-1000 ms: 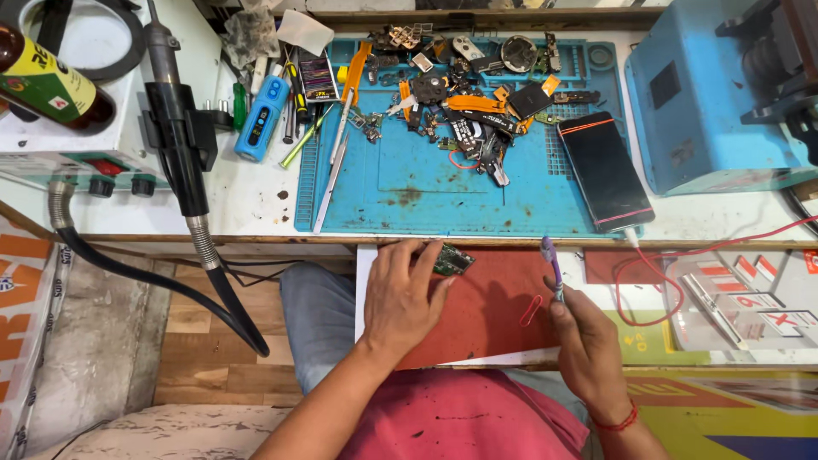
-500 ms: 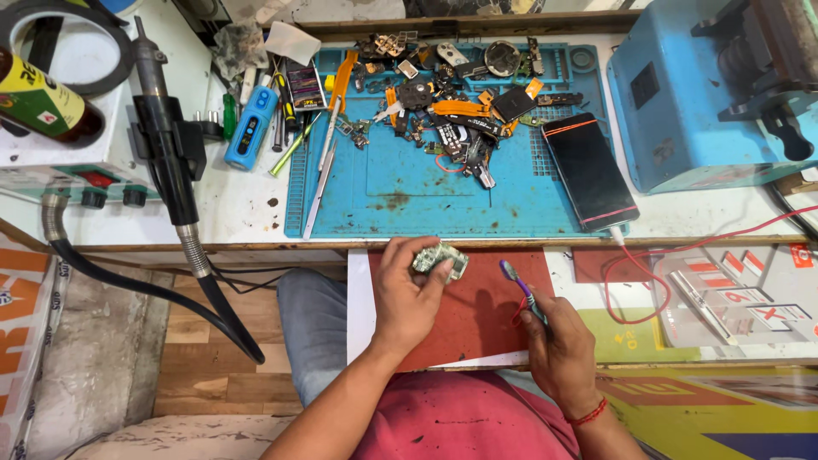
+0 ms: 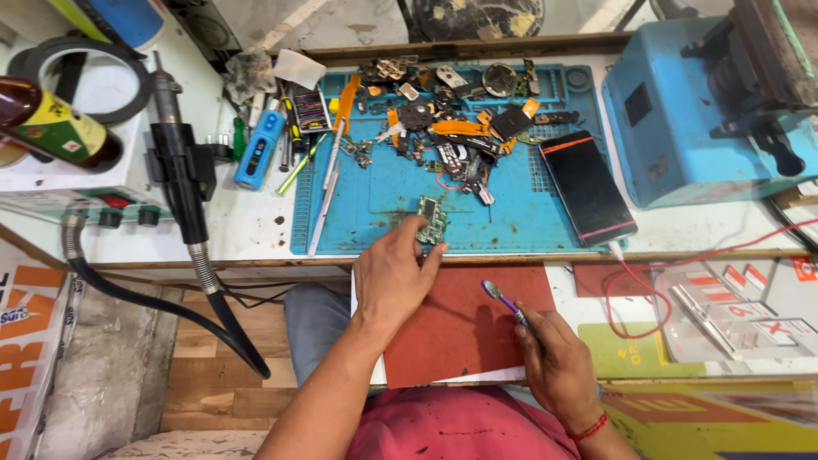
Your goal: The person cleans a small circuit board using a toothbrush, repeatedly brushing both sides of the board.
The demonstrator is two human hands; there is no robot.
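Left hand point(image 3: 394, 274) pinches a small green circuit board point(image 3: 432, 221) at its fingertips, over the blue silicone mat point(image 3: 511, 217). Right hand point(image 3: 558, 362), closed, grips a purple-handled brush point(image 3: 504, 300) just beside a red sheet point(image 3: 452, 328).

green circuit board point(image 3: 433, 221); blue mat point(image 3: 511, 223); purple-handled toothbrush point(image 3: 504, 301); red pad point(image 3: 464, 324); black phone point(image 3: 588, 189), orange-edged.

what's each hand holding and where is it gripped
The left hand pinches a small circuit board by its near edge, over the blue mat. The right hand holds a purple brush by the handle, bristle end free.
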